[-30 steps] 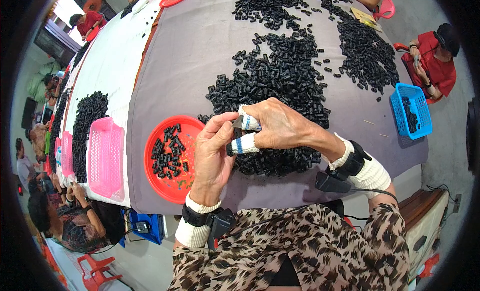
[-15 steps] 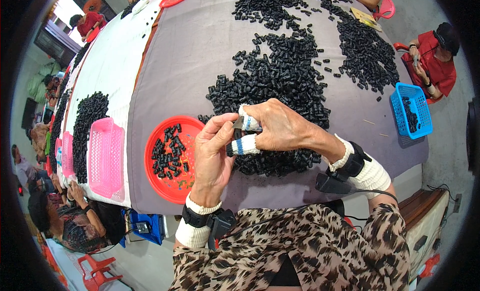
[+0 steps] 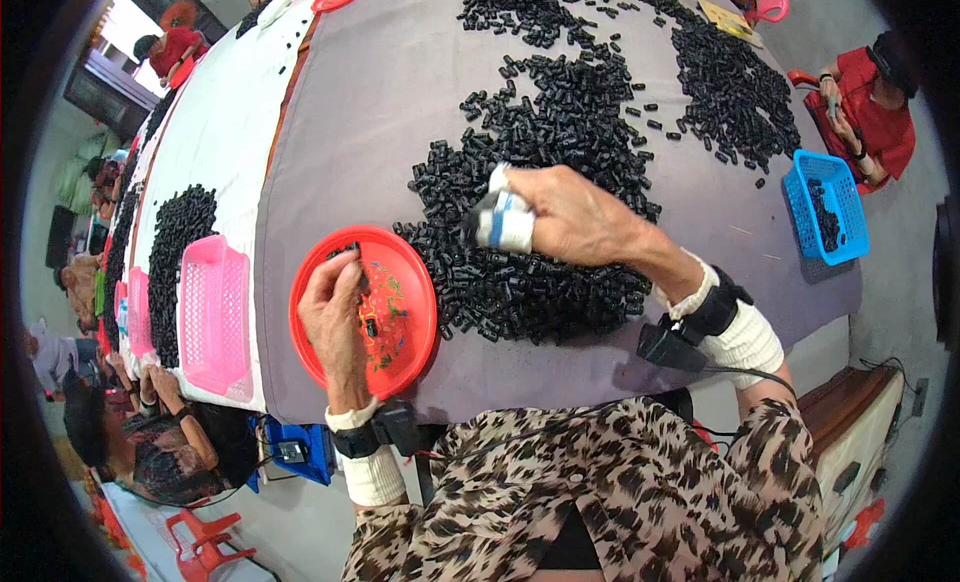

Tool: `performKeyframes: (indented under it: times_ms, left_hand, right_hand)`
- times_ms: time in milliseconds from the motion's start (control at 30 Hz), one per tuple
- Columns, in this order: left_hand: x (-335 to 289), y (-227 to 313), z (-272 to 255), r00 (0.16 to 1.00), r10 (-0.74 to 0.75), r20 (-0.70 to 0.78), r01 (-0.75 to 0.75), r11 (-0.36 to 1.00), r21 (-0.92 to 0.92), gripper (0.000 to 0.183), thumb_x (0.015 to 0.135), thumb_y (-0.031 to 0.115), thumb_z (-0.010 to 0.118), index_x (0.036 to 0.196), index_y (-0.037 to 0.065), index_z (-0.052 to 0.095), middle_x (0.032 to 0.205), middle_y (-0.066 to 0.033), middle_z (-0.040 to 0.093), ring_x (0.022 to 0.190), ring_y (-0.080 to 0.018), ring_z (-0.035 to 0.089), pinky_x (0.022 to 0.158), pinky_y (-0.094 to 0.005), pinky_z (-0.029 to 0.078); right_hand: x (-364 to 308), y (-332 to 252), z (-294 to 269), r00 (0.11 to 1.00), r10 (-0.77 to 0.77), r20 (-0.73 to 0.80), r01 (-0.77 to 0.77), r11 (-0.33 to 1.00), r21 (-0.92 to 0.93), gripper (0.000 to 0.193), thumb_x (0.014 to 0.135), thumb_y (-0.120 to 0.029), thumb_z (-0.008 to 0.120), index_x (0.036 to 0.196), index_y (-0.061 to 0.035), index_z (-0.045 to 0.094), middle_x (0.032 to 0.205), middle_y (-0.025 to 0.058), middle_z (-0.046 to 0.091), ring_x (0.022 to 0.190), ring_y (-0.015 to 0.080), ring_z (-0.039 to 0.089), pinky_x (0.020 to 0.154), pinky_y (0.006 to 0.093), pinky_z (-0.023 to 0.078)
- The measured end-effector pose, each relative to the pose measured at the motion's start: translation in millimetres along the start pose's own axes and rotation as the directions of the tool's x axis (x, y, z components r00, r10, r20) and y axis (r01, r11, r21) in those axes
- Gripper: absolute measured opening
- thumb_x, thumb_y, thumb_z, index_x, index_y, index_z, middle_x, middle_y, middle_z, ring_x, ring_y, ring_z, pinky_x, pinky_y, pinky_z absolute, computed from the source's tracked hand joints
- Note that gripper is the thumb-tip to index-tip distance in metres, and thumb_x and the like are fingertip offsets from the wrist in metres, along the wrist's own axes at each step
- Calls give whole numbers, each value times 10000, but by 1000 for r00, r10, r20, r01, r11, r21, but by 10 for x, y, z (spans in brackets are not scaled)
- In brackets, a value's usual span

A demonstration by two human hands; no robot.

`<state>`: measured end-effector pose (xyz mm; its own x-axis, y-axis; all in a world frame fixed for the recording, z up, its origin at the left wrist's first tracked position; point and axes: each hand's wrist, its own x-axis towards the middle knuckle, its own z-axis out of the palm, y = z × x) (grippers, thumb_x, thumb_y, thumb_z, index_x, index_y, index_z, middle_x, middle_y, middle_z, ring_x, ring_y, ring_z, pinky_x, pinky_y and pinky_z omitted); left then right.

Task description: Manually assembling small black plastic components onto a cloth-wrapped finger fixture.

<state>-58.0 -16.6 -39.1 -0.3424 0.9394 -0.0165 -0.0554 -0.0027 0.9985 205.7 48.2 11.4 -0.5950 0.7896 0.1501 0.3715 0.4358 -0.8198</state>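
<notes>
My left hand (image 3: 336, 297) is over the left part of a round red plate (image 3: 415, 357), its fingers bent down and closed together. Whether a piece sits between the fingertips is hidden. Small black cylindrical plastic pieces (image 3: 370, 327) lie in the plate beside and under that hand. Above the big pile of the same black pieces (image 3: 560, 292) is my right hand (image 3: 560, 214), closed, with white blue-striped knit covers (image 3: 508, 222) on its thumb and finger. A small dark blade-like tool (image 3: 484, 210) shows at its fingertips, smeared by motion.
Left of the plate stands a pink basket (image 3: 215, 317), beside another black pile (image 3: 180, 272). A blue basket (image 3: 825, 207) with some pieces is at the table's right edge, near a person in red (image 3: 868, 112). A cable (image 3: 755, 372) runs from my right wrist device.
My left hand has moved left and down, away from the right hand, to the red plate. My right hand has shifted slightly up and right, still closed. The hands are now apart.
</notes>
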Motion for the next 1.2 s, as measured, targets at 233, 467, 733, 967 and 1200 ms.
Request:
performKeyframes:
  times_ms: [233,467,733,967,1200]
  left_hand:
    - [-92,-245,55,985,47,167,-112,906,407,154,809,76,611,948,16,637,844,-20,616,742,-86,551,679,-227,446]
    - [-59,-570,839,812,138,567,-547,520,656,139,737,82,623,860,19,611,807,-125,534,818,-292,529,705,-391,441]
    - [4,-656,948,733,171,658,-658,420,624,161,717,90,649,844,19,581,808,-121,518,797,-288,518,683,-386,431]
    - [25,-494,858,815,205,542,-514,687,514,124,746,73,648,823,9,575,729,-73,564,680,-180,556,609,-299,459]
    - [-100,214,727,862,95,498,-184,974,133,102,782,-16,624,882,4,615,777,-8,596,666,-54,546,604,-189,441]
  right_hand:
    - [-20,149,-22,987,103,-123,-95,993,71,126,731,-100,507,764,22,505,617,117,538,551,218,515,549,352,418]
    - [-257,249,-148,955,262,-139,-259,965,43,120,725,-97,517,749,22,517,624,119,565,545,198,527,532,344,414]
    - [-352,413,16,966,248,-76,-244,968,63,161,717,-113,526,799,25,539,663,140,580,593,222,560,582,340,438]
    - [-352,458,108,975,216,-49,-207,968,143,127,789,-124,568,841,-7,566,598,-25,492,540,47,419,472,238,350]
    - [-234,117,194,987,130,-90,-101,956,274,171,797,-170,639,876,-41,559,662,-61,470,587,32,395,509,211,342]
